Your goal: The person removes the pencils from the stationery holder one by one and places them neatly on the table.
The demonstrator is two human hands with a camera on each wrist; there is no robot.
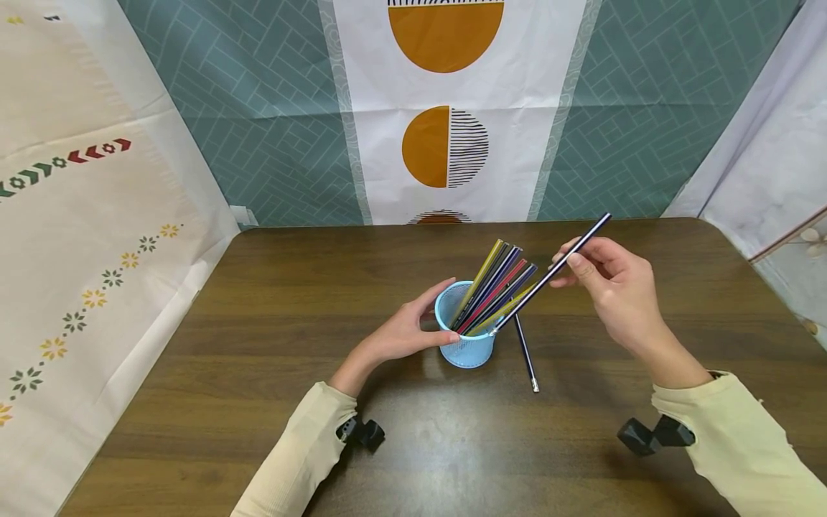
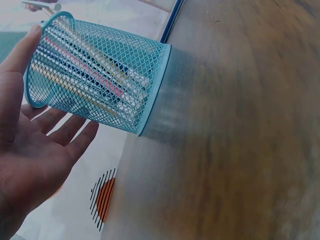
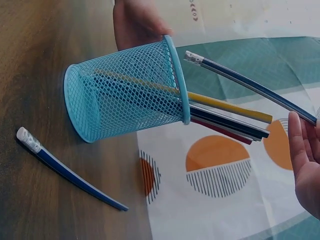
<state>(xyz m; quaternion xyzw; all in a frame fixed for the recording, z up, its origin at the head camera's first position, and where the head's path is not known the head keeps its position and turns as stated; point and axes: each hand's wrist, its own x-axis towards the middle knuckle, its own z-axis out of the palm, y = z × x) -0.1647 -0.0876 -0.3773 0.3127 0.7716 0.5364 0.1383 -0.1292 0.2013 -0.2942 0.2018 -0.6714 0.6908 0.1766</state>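
A light blue mesh pencil cup stands upright on the table, with several pencils in yellow, red, black and dark blue leaning in it. My left hand holds the cup at its rim, thumb on the near side and fingers behind. Between thumb and fingers my right hand pinches a dark blue striped pencil near its upper end. That pencil slants down to the left, its silver eraser end close to the cup's rim. Another dark blue pencil with a white eraser lies on the table to the cup's right.
The brown wooden table ends at a back edge against a hanging cloth with orange half-circles on its middle panel. A flower-patterned cloth hangs along the left side, and a pale cloth on the right.
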